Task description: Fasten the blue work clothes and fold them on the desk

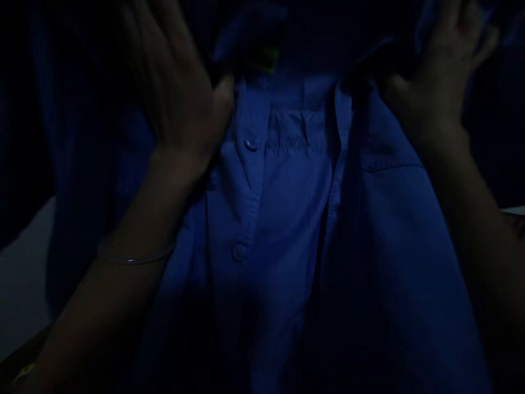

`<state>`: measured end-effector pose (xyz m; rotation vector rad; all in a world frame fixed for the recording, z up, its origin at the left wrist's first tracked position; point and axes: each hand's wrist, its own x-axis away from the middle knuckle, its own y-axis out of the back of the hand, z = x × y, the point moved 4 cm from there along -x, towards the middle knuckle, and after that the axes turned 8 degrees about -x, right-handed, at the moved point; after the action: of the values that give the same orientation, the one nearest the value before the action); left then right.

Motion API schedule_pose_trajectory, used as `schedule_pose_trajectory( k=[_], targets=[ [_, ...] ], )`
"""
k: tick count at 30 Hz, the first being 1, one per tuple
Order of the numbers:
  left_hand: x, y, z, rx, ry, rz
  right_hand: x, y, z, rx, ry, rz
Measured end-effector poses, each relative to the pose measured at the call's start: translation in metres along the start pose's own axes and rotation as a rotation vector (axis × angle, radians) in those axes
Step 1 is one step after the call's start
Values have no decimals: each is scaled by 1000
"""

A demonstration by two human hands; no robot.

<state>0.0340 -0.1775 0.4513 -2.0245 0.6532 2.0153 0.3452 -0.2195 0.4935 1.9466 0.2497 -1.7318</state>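
Observation:
A blue button-front work garment (287, 180) fills most of the dim head view, its front parted down the middle. Round buttons line the left front edge, and a gathered, elastic-looking band crosses the inner back panel. On the left side, my left hand (184, 98) grips the cloth, its thumb along the buttoned edge and its fingers running up out of the frame. A thin bracelet (133, 260) circles that forearm. My right hand (437, 82) is closed on the upper right part of the garment, thumb turned inward; its fingertips are partly lost in the dark.
A small yellow-green patch (266, 59) shows near the garment's top. A pale grey surface (24, 284) is at the lower left, beside a dark edge with a bit of yellow (24, 372). Deep shadow hides most surroundings.

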Motion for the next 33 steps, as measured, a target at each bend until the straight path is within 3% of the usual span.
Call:
schedule_pose_trajectory(
  k=[1, 2, 6, 11, 13, 15, 17, 20, 24, 28, 33],
  targets=[
    [12, -5, 0, -44, -29, -97, 13, -8, -5, 166, 9, -79],
    [26, -16, 3, -80, -41, -123, 28, -22, -13, 274, -7, -64],
    [104, -97, 44, -82, 62, 201, 109, -108, -62, 274, -157, 259],
    [269, -204, 94, -162, 222, 742, 261, -216, -104, 138, -455, 722],
    [333, -231, 106, -164, 283, 996, 310, -238, -103, 116, -522, 872],
    [372, -247, 115, -178, 306, 1082, 339, -246, -94, 124, -541, 901],
    [387, -257, 121, -210, 321, 1049, 352, -244, -80, 140, -529, 835],
    [381, -265, 126, -239, 359, 987, 367, -243, -55, 109, -573, 776],
    [372, -268, 116, -84, 335, 1033, 399, -259, -31, 10, -701, 936],
    [385, -270, 94, 81, 224, 1183, 415, -280, -30, -50, -766, 987],
    [396, -287, 80, -25, 136, 1235, 411, -304, -40, -38, -901, 935]
  ],
)
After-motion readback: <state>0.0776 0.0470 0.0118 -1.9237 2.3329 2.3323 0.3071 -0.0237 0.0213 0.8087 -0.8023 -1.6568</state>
